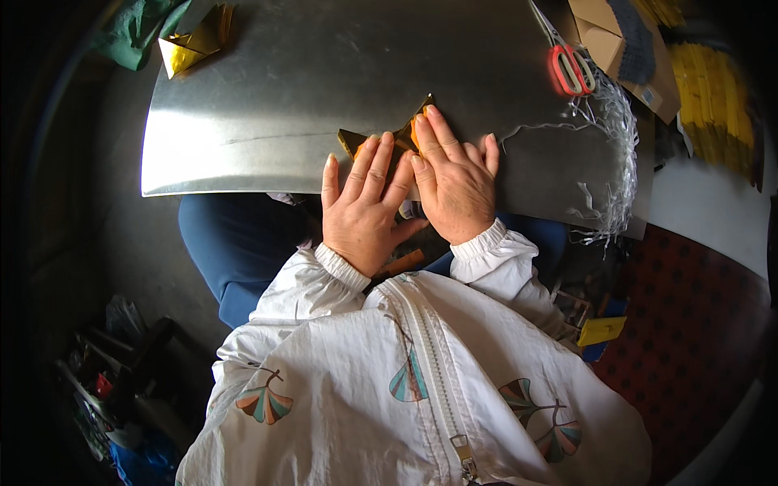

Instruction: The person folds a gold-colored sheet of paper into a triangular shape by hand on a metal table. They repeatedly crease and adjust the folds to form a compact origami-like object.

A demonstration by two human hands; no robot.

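A folded piece of gold paper (405, 136) lies near the front edge of the metal tabletop (308, 65), its two dark pointed corners sticking out past my fingertips. My left hand (363, 212) presses on its left part with fingers stretched out and spread. On its right part rests my right hand (458, 180), fingers also extended, the thumb side close to the left hand. Orange patches of the paper show beside the fingers; much of it is hidden under both hands. Neither hand is wrapped round anything.
Folded gold paper shapes (197, 44) sit at the far left corner beside green plastic (138, 36). Red-handled scissors (572, 71) lie at the far right, near white plastic strings (622, 154) hanging over the edge. Beyond are a cardboard box (598, 20) and yellow-gold paper bundles (713, 101).
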